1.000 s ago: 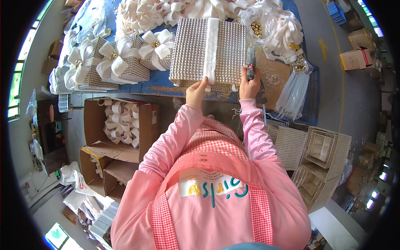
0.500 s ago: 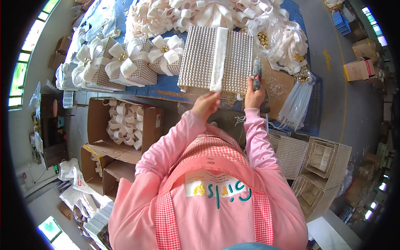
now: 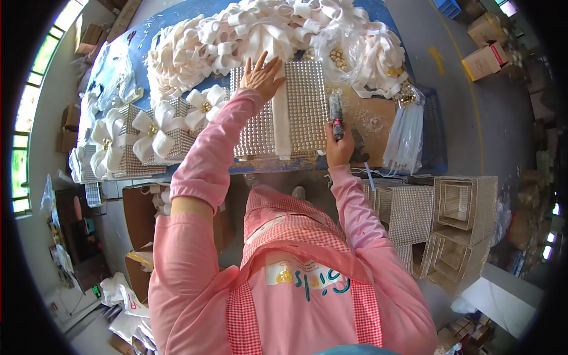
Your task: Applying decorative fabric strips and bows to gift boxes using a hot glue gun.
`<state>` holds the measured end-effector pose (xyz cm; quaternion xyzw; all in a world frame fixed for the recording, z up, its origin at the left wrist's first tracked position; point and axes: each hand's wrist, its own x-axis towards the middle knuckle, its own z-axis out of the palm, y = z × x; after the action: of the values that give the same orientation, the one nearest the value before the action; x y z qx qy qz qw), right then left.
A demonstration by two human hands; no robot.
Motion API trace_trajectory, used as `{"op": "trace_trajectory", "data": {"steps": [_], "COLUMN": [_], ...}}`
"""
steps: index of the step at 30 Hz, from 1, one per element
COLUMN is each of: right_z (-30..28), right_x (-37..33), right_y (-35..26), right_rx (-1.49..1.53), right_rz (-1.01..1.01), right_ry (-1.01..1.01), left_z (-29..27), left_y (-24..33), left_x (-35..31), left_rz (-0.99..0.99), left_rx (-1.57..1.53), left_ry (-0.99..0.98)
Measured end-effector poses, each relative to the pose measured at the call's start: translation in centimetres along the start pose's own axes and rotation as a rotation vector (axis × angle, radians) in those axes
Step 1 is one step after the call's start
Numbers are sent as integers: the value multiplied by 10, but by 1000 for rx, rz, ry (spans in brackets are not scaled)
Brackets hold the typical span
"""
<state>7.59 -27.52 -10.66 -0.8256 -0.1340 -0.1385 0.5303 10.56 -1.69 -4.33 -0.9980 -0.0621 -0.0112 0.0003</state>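
Note:
A box covered in rows of silvery beads [image 3: 305, 112] sits on the blue table near its front edge. A cream ribbon strip [image 3: 281, 127] runs down the middle of its upper face. My left hand [image 3: 263, 77] lies over the box's far edge and the ribbon's far end, fingers spread. At the box's right side, my right hand [image 3: 340, 147] grips a dark glue gun [image 3: 336, 112], its nozzle end pointing away from me. A pale glue stick [image 3: 369, 173] shows behind the gun.
Beaded boxes with cream bows [image 3: 152, 131] stand to the left. Cream ribbon loops [image 3: 207, 44] are heaped at the back. A brown board [image 3: 373, 115] lies right of the gun, beside clear plastic-wrapped sticks [image 3: 404, 139]. Beaded baskets [image 3: 464, 204] stand below right, an open carton [image 3: 136, 219] below left.
My left hand has moved from the box's near edge to its far edge, opening flat. The ribbon now lies flat along the box. The glue gun stays in my right hand.

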Motion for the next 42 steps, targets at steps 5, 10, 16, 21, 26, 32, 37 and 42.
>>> {"op": "trace_trajectory", "data": {"steps": [5,10,16,21,26,32,37,42], "right_z": [0,-1,-7,-43,-134,-219,-227,-198], "right_x": [-1,4,11,9,7,6,-3,6], "right_y": [1,-8,-2,30,87,184,220,242], "right_rx": [-4,31,93,310,174,-98,193,583], "right_rz": [46,13,106,199,746,958,1067,1189], "right_ry": [36,43,-18,78,-13,16,-57,-85], "left_z": [4,-22,-26,-25,-2,-3,0,-4], "left_y": [20,60,76,49,23,31,50,53], "left_x": [-47,-148,-199,-223,-256,-256,-242,-231], "left_rz": [115,230,26,-517,-572,-574,-581,-570], "left_rx": [43,-92,-483,-998,-1155,-1166,-1224,-1289], "left_ry": [-87,-203,210,493,502,384,295,211]}}
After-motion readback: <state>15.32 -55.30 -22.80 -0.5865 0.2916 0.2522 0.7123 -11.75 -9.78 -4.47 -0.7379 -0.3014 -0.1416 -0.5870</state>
